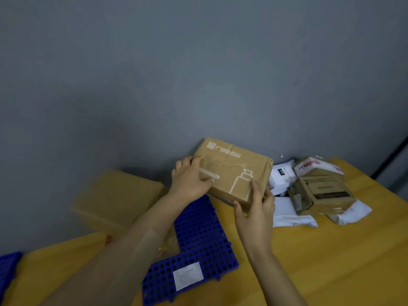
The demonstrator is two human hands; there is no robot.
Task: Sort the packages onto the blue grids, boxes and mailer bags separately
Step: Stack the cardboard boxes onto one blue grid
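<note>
Both my hands hold a brown cardboard box (234, 171) with a white bottle drawing, lifted above the far end of a blue grid (198, 244). My left hand (191, 178) grips its left side, thumb on top. My right hand (257, 208) grips its near right corner. A larger brown box (117, 199), blurred, sits left of the grid. To the right lies a pile with a smaller printed box (320, 194) and white mailer bags (289, 217).
A white label (188, 276) lies on the near part of the grid. A second blue grid (8, 270) shows at the left edge. The yellow table (331, 261) meets a grey wall (198, 74) right behind the packages.
</note>
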